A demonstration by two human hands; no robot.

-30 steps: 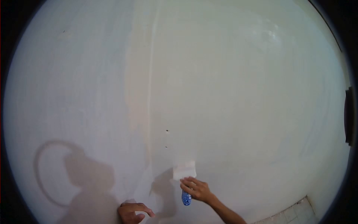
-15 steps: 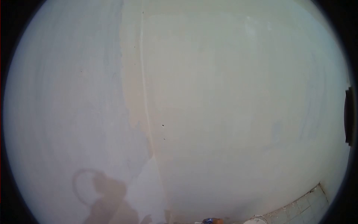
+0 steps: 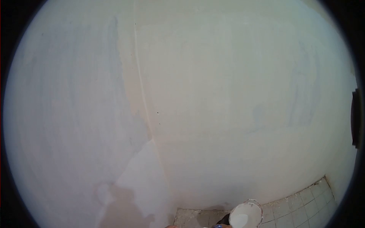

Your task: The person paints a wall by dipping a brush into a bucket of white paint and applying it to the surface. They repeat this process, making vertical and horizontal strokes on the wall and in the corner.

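Only slivers of my hands show at the bottom edge. A bit of skin, seemingly my left hand (image 3: 172, 227), lies left of centre in front of the wall (image 3: 213, 114). What seems to be my right hand (image 3: 226, 226) is beside the left side of a white bucket (image 3: 246, 212), with a small blue thing (image 3: 218, 226) next to it. The fingers of both hands are hidden, and whatever they hold cannot be made out. Whitish material lies inside the bucket.
Pale patchy wall fills most of the view, with a vertical seam (image 3: 143, 93) and small dark holes. Tiled floor (image 3: 296, 209) runs along the lower right. A dark shape (image 3: 224, 219) is left of the bucket. A person's shadow (image 3: 121, 207) falls on the wall at lower left.
The view has tilted down and shifted a little. More of the bucket and tiled floor shows, the seam and holes sit higher, and a sliver of skin has appeared at the bottom left of centre.
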